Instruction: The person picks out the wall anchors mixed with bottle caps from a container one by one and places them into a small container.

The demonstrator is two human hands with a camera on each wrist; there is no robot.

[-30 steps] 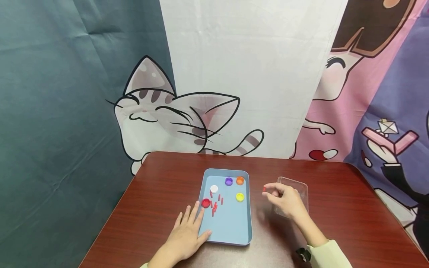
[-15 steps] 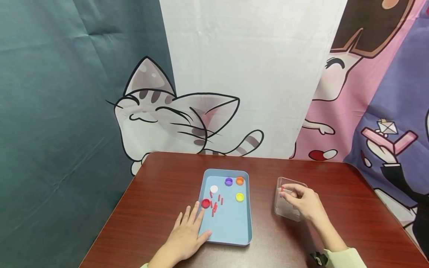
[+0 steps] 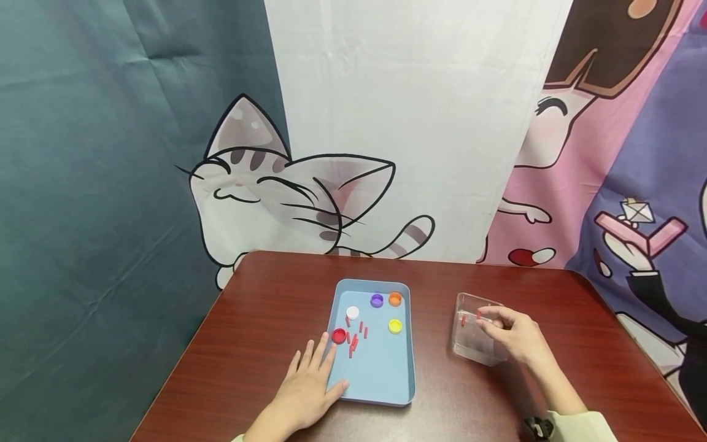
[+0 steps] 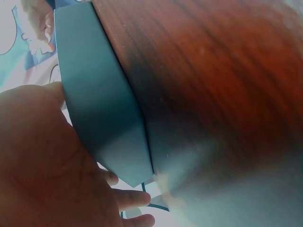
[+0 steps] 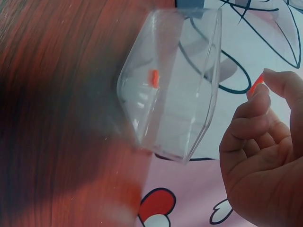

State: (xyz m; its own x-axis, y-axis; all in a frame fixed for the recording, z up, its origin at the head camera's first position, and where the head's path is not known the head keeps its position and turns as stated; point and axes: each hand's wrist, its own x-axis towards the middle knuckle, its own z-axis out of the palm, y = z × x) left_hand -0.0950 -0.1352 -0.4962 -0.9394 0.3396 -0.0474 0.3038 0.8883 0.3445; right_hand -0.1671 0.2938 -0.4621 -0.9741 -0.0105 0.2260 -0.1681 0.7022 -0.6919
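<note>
My left hand [image 3: 305, 387] lies with straight, spread fingers along the left edge of the blue tray [image 3: 381, 383], thumb over its near corner. In the left wrist view, the palm of that hand is against the tray's outer wall [image 4: 99, 80]. Over the clear plastic box [image 3: 469, 347], my right hand [image 3: 513, 334] pinches a small red stick [image 5: 256, 83] between thumb and forefinger, its other fingers curled in. Another red stick [image 5: 154, 79] shows inside the box. Several red sticks [image 3: 355, 344] are scattered in the tray beside a red ring-shaped cap [image 3: 339, 336].
Also in the tray are a white cap [image 3: 352, 313], a purple cap [image 3: 377, 300], an orange cap [image 3: 394, 299] and a yellow cap [image 3: 394, 326]. The brown table [image 3: 237, 319] ends at a printed curtain [image 3: 414, 123] behind.
The right hand has moved rightward, from the gap beside the tray to over the clear box. A red stick now shows in the box. The left hand has stayed still.
</note>
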